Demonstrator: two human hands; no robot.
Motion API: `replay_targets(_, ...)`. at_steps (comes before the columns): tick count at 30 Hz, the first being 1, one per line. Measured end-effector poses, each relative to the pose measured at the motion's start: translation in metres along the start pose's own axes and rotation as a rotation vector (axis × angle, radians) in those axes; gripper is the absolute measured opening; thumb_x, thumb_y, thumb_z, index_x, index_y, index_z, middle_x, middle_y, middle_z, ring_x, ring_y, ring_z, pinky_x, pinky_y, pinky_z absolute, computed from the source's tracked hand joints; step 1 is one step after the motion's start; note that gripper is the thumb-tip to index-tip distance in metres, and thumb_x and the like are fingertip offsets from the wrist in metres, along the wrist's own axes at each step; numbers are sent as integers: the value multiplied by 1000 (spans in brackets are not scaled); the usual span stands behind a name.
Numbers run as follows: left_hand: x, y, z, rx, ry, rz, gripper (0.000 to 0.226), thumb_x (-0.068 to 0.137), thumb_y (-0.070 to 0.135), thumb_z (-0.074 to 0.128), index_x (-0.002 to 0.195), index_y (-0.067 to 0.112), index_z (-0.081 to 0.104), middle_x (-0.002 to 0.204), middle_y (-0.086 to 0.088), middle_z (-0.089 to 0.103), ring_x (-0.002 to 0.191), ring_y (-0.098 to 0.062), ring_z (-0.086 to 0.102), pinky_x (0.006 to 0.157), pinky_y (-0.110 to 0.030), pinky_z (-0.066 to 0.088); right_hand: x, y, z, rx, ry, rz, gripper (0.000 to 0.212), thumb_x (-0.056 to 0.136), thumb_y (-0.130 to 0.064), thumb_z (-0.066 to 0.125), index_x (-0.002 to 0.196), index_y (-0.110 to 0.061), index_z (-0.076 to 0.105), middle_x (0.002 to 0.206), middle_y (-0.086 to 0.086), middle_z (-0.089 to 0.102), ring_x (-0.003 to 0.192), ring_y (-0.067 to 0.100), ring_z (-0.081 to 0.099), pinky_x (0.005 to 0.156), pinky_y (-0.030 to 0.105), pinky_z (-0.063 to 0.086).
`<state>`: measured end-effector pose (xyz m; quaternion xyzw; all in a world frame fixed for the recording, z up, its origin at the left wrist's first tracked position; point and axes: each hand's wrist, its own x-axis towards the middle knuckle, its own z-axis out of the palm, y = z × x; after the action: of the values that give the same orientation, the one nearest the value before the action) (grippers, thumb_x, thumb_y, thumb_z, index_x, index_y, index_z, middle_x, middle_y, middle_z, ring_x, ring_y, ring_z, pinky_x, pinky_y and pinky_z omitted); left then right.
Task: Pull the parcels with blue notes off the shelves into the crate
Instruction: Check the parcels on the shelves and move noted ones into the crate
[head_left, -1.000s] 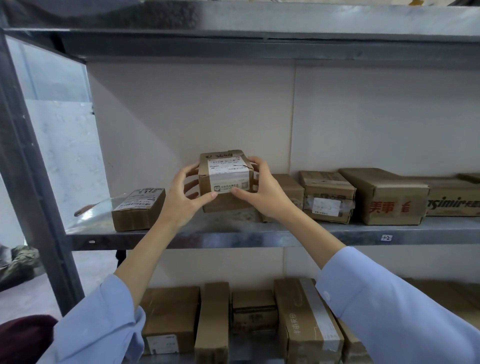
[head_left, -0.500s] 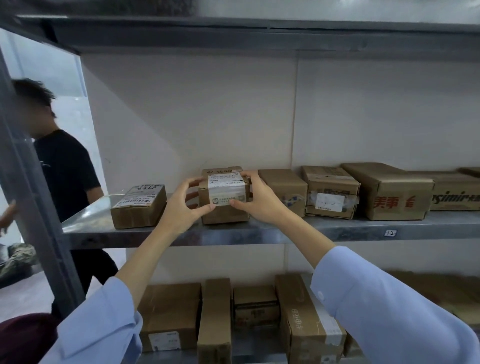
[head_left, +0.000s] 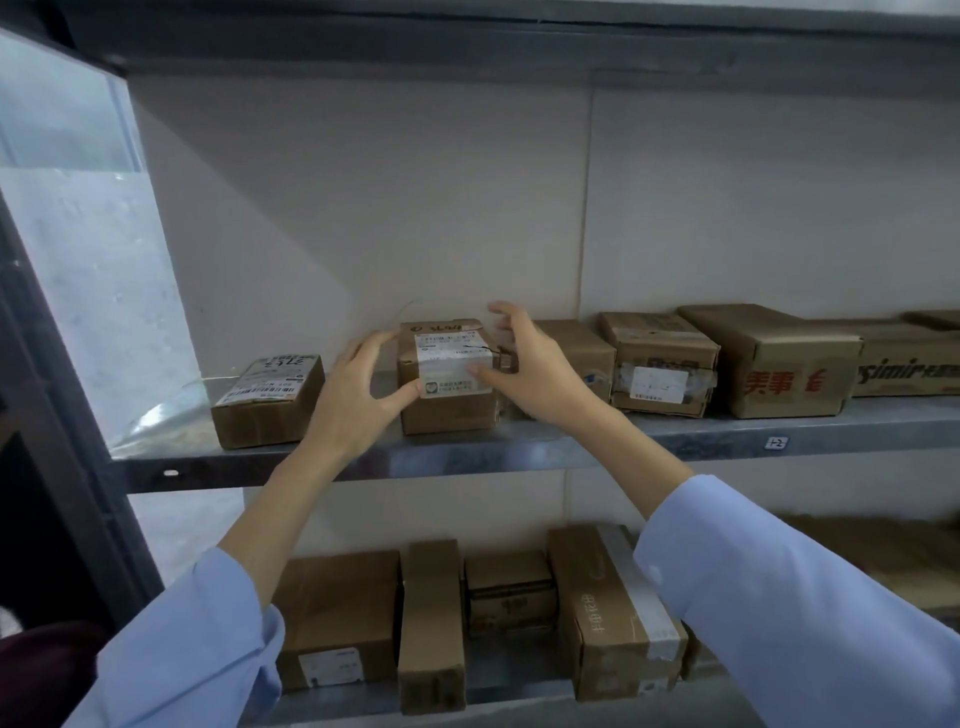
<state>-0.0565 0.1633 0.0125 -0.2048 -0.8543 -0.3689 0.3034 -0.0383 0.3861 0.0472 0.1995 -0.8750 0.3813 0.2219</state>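
**Up on the shelf: small box sitting between both hands**

Head view, the only one we get. The box (head_left: 447, 410) sits flat on the metal shelf (head_left: 675, 441), right at the front edge, with its front face toward the person. It's close to a cube and a bit deeper than it is wide, so I'd say there's no real long axis to worry about.

The left hand (head_left: 358, 400) cups the box's left front corner, with the thumb on the front face and the forefinger arched onto the top edge. The right hand (head_left: 535, 374) is on the box's right side. Its fingers are spread wide and lifted clear, and only the thumb tip touches the label (head_left: 452, 364). So the left hand has the better hold, and both are equally near.

It's plain brown cardboard, a little scuffed and dented along the top. The label is glossy white under tape, with scribble on the lid. I can't see a blue note on any face that shows.

Left of the box lies a flat parcel (head_left: 267, 402), well apart. To the right, a row of parcels (head_left: 660, 364) starts just behind the right hand. The crate isn't in view.
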Motion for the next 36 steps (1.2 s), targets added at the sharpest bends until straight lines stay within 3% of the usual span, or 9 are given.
replay_targets(2,3,8,-3,180,50,73,64,87,49,62,143,22,43,144,-1,46,133,-23,40,109,-48,35,-1,-5,-11,-44,34,-26,71,90,-28,69,149,-20,30,145,8,44,129,23,48,106,39,44)
replay_targets(6,12,32,2,413,65,156,68,90,58,50,147,24,38,149,0,42,137,-22,35,108,-46,28,-7,-3,-39,-239,98,-83,66,94,-40,62,150,-23,31,147,3,44,131,20,45,103,36,41)
replay_targets(12,22,64,37,492,-20,223,71,87,61,43,145,21,41,146,0,48,133,-21,41,105,-40,26,-14,35,-82,-478,70,-9,72,93,-54,55,152,-21,31,149,5,43,137,24,39,110,48,35)
replay_targets(17,29,87,64,543,-32,235,70,91,61,48,148,22,37,146,1,48,134,-19,42,109,-42,27,-19,66,-104,-575,-3,28,76,89,-59,59,150,-23,33,145,4,48,136,26,38,110,47,32)
replay_targets(29,39,108,90,580,-48,191,60,87,59,56,136,24,50,131,0,61,123,-21,51,103,-38,23,-7,85,-99,-622,-67,-64,71,84,-56,65,144,-25,42,136,3,54,130,25,45,109,44,32)
replay_targets(36,37,104,89,602,-42,167,56,85,60,58,127,24,58,121,2,66,115,-20,57,101,-39,26,-2,89,-97,-530,-91,-60,54,83,-51,69,129,-29,52,128,-2,58,121,22,50,104,43,32)
